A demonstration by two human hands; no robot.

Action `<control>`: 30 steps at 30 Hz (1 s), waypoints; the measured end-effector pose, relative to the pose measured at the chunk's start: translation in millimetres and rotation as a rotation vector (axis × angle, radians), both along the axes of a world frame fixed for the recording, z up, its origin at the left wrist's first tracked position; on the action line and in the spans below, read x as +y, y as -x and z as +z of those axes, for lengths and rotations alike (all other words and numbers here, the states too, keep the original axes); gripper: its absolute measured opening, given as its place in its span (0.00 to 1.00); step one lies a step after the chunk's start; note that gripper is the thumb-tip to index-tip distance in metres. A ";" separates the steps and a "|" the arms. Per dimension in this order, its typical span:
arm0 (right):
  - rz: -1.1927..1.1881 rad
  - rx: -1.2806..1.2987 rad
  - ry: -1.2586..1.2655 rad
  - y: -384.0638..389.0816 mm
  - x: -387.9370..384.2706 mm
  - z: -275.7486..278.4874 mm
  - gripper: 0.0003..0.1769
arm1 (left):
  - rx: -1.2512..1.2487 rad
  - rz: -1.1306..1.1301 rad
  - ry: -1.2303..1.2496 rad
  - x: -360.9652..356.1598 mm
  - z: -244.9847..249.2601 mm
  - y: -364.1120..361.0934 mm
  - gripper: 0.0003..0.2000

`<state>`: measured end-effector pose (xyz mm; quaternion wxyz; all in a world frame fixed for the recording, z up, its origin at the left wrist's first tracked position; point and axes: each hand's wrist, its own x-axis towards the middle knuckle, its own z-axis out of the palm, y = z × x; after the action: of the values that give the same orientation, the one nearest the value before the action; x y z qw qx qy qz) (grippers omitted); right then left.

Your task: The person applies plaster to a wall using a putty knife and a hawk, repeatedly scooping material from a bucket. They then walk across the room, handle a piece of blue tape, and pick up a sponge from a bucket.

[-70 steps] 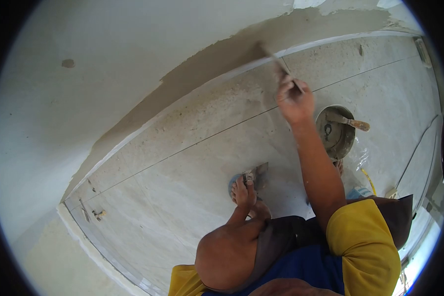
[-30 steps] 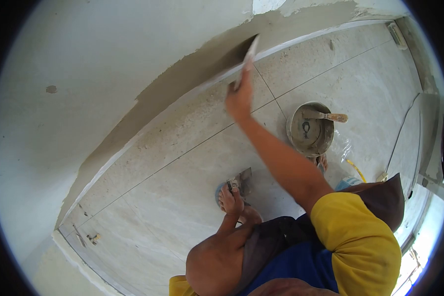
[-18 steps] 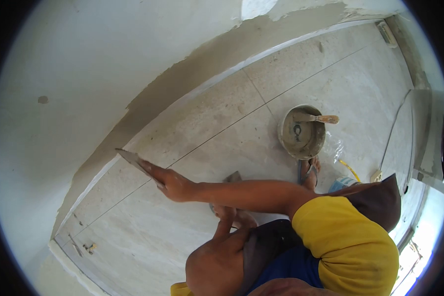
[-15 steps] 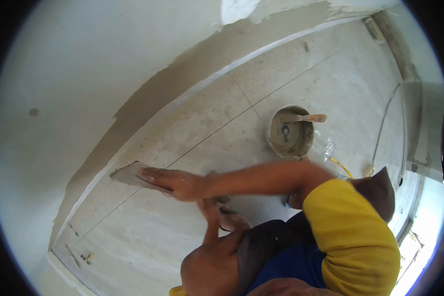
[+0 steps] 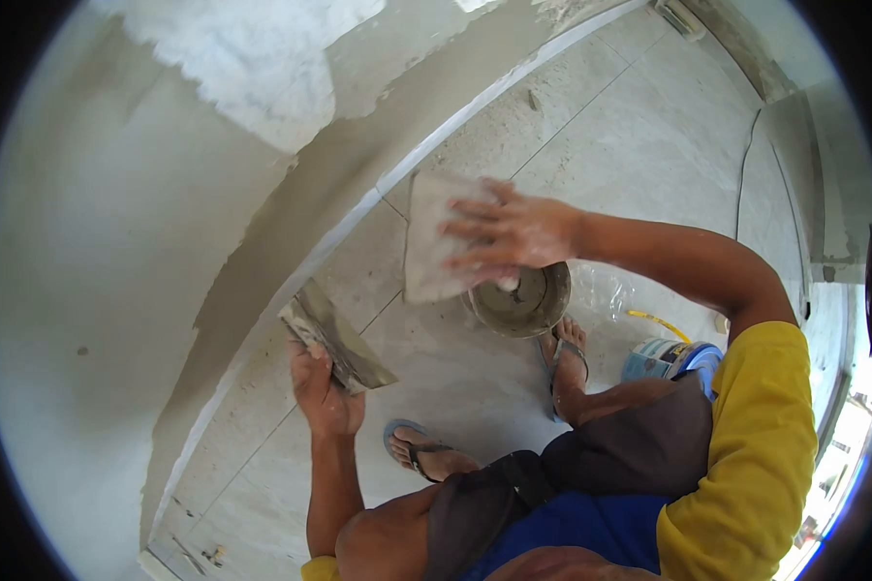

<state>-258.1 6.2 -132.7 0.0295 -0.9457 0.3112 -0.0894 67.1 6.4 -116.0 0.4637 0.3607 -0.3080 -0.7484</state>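
Observation:
My left hand (image 5: 327, 392) is closed on the near edge of a flat plastering trowel (image 5: 344, 347), whose upper face carries grey plaster. Spread over a second flat, pale plastering blade (image 5: 426, 228), my right hand (image 5: 513, 232) grips it with fingers across its face; motion blurs them. This blade is beside and partly above a round bucket (image 5: 552, 315) with grey paste inside. A wet grey-brown band of plaster (image 5: 252, 257) runs along the lower wall, left of both hands. How the right thumb holds the blade is hidden.
My sandalled feet (image 5: 421, 450) stand on the large floor tiles (image 5: 455, 378). A blue-lidded paint bucket (image 5: 664, 358) is near my knee, with clear plastic (image 5: 606, 290) and a yellow strip (image 5: 659, 321) beside it. A cable (image 5: 743, 184) lies at right; scraps (image 5: 203, 557) lie bottom left.
My right hand has moved up and right from low by the wall to beside the bucket with its blade. My left hand has come out into view with the trowel. The head view has shifted.

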 end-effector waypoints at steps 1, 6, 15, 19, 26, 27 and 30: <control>-0.121 0.012 -0.047 17.8 4.2 2.5 0.36 | -0.143 -0.019 0.112 -3.1 9.6 2.7 0.23; -0.198 -0.171 -0.007 25.1 17.4 22.7 0.37 | -0.950 -0.254 0.528 -29.6 41.5 48.2 0.20; -0.693 -0.781 -0.110 111.1 -7.8 -67.9 0.22 | -0.966 0.110 0.845 -49.0 107.9 123.3 0.19; -1.234 -1.718 -0.649 174.7 -27.2 -54.8 0.19 | -0.837 -0.015 0.709 -41.3 111.8 119.9 0.19; -1.284 -1.905 -0.797 239.6 -96.9 -74.0 0.16 | -0.873 -0.141 0.510 -20.5 87.0 117.4 0.18; -1.283 -1.905 -0.802 238.2 -101.2 -74.1 0.16 | -0.877 -0.140 0.508 -18.8 86.6 117.5 0.18; -1.388 -1.801 -0.740 230.2 -116.3 -67.9 0.16 | -0.880 -0.147 0.521 -16.0 84.9 115.1 0.17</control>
<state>-488.3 -110.2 -200.6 0.4531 -0.1072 0.6298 -0.6217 -48.0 -9.6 -31.1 0.3110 0.4914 -0.6744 -0.4549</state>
